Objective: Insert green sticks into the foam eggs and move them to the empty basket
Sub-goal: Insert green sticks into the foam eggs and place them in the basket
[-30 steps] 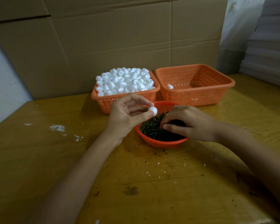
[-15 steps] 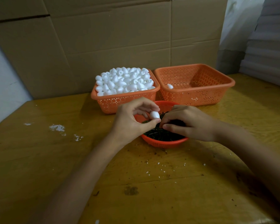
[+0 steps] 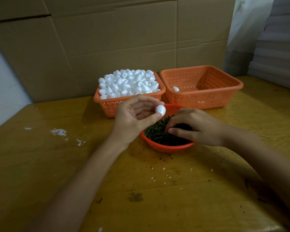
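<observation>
My left hand [image 3: 134,118] pinches a white foam egg [image 3: 160,109] between thumb and fingertips, just above the near-left rim of a round orange bowl [image 3: 166,147] full of green sticks [image 3: 157,133]. My right hand [image 3: 194,126] reaches into the bowl with curled fingers among the sticks; whether it holds a stick is hidden. Behind the bowl, a square orange basket [image 3: 110,106] is heaped with foam eggs [image 3: 129,82]. To its right stands a second orange basket [image 3: 224,97] with one foam egg [image 3: 175,89] inside at its left.
Everything stands on a yellow wooden table [image 3: 157,190] sprinkled with white foam crumbs [image 3: 59,132]. A cardboard wall [image 3: 124,39] rises right behind the baskets. Stacked white sheets [image 3: 278,56] sit at the far right.
My left hand dipped toward the bowl with the foam egg, then lifted back up and slightly left. My right hand stayed in the sticks.
</observation>
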